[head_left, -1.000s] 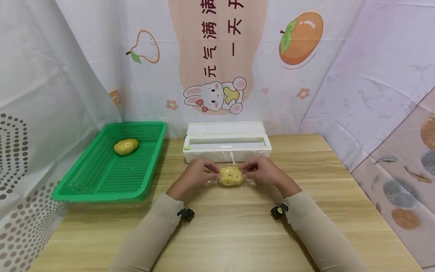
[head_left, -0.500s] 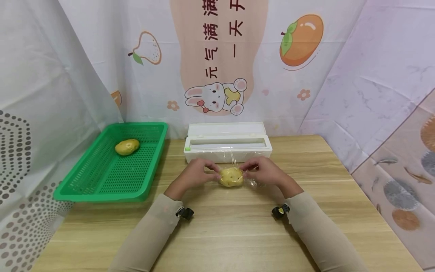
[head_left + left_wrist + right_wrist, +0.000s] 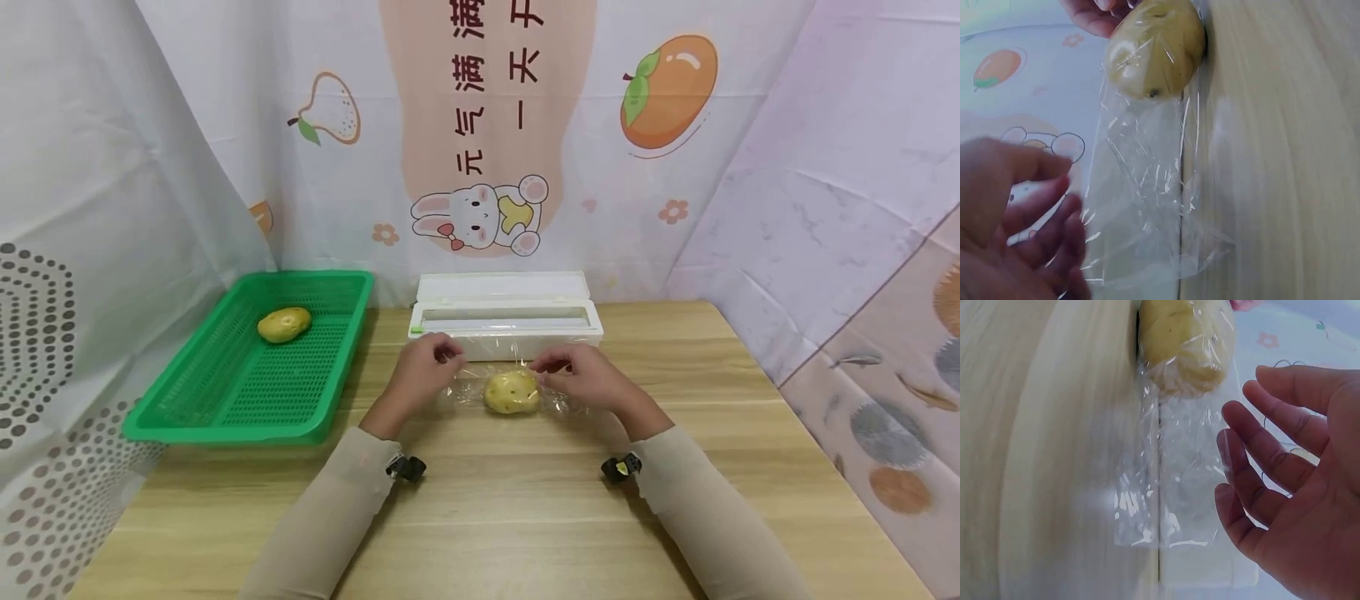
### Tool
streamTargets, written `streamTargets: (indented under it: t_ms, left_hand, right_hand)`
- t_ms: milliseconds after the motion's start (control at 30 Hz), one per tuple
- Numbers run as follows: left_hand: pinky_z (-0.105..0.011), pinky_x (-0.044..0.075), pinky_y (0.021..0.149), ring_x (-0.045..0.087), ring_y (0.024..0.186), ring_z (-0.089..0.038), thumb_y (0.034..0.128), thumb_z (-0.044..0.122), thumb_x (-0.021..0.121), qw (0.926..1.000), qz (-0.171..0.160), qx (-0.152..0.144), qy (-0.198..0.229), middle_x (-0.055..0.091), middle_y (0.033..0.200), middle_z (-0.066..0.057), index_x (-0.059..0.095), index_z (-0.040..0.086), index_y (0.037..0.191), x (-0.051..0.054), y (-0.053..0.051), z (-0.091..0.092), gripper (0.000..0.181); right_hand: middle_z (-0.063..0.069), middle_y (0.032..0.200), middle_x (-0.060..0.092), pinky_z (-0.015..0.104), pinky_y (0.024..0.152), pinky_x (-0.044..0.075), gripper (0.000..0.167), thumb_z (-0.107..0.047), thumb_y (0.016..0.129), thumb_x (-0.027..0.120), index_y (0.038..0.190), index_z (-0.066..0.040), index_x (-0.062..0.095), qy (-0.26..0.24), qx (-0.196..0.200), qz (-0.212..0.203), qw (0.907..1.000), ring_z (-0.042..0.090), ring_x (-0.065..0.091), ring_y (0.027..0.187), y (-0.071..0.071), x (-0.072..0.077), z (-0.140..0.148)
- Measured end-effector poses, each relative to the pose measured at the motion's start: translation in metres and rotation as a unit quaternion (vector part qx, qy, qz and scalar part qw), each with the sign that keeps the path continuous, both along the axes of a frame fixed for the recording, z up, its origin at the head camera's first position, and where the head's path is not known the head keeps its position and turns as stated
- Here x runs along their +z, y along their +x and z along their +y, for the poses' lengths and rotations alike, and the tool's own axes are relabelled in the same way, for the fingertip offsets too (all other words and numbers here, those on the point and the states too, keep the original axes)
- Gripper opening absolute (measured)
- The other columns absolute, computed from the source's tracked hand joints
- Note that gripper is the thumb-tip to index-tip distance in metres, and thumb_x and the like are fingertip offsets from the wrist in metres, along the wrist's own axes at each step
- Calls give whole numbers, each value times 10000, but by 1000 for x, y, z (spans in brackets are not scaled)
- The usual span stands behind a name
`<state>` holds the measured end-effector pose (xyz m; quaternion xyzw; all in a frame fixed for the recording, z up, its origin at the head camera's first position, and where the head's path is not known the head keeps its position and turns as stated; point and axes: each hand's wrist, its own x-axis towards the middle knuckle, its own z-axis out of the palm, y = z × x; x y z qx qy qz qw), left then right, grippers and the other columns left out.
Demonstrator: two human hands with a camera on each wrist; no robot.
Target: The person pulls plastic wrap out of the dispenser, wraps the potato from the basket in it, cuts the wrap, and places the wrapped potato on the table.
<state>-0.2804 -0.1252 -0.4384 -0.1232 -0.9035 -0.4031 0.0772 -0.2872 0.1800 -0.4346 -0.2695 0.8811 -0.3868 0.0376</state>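
Note:
A yellow potato [image 3: 512, 392] lies on the table in front of the white cling film box, covered in clear plastic wrap [image 3: 1141, 187] that spreads flat past both its ends. Left of the potato, my left hand [image 3: 422, 377] hovers by the wrap with loosely bent fingers and nothing in them. Close to the potato's right side is my right hand [image 3: 588, 382]; the right wrist view shows its fingers [image 3: 1285, 456] spread and relaxed beside the film, holding nothing. Film also stretches from the potato toward the cling film box [image 3: 506, 346], whose lid stands raised.
A green plastic basket [image 3: 333, 392] stands at the left, with another potato [image 3: 285, 325] inside it. A printed curtain [image 3: 322, 208] hangs behind the wooden table [image 3: 517, 517]. The roll [image 3: 506, 324] shows inside the box.
My left hand has let go of the potato's left end and moved left and slightly up. My right hand stays near the right end. The potato keeps its place.

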Motion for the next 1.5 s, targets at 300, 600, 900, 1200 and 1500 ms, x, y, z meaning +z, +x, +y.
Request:
streamTargets:
  t_ms: [300, 600, 900, 1200, 1500]
  left_hand:
    - [-492, 447, 966, 500, 1143, -337, 845, 258, 841, 9820, 270, 1662, 858, 492, 1257, -169, 624, 60, 1144, -4, -8, -9, 419]
    - [-586, 414, 1087, 423, 1357, -454, 851, 336, 861, 9670, 28, 1756, 1843, 335, 1543, -225, 485, 115, 1456, -21, -22, -28, 746]
    - [-361, 557, 979, 573, 1298, -323, 920, 209, 808, 9514, -345, 1145, 2838, 545, 1485, -156, 613, 121, 1428, -30, -27, -33, 551]
    - [-170, 538, 753, 649, 1211, -328, 941, 245, 786, 9607, -406, 1228, 2455, 569, 1465, -167, 666, 156, 1368, -30, -26, -38, 452]
    - [-236, 560, 812, 602, 1276, -354, 932, 258, 796, 9597, -484, 1258, 2467, 561, 1461, -168, 654, 126, 1383, -30, -27, -38, 492]
  right_hand:
    - [-20, 1067, 747, 460, 899, 546, 154, -122, 968, 701, 1103, -113, 775, -2, -163, 495, 9986, 166, 681, 1004, 0, 14, -20]
    - [0, 1043, 735, 381, 871, 554, 147, -205, 986, 702, 1059, -109, 786, 391, -256, 594, 9971, 183, 664, 981, -27, 41, -71]
    - [-33, 1004, 770, 360, 894, 560, 188, -242, 1007, 675, 1082, -128, 805, 739, -125, 565, 9956, 149, 684, 959, -50, 50, -126]
    - [-26, 934, 729, 273, 703, 463, 283, -175, 1034, 566, 1226, -200, 773, 1292, -64, 586, 9899, 106, 555, 741, -51, 48, -164]
    - [81, 1173, 715, 326, 733, 461, 523, -53, 966, 512, 1383, -324, 673, 2153, 127, 1121, 9700, 212, 583, 966, -46, 44, -182]
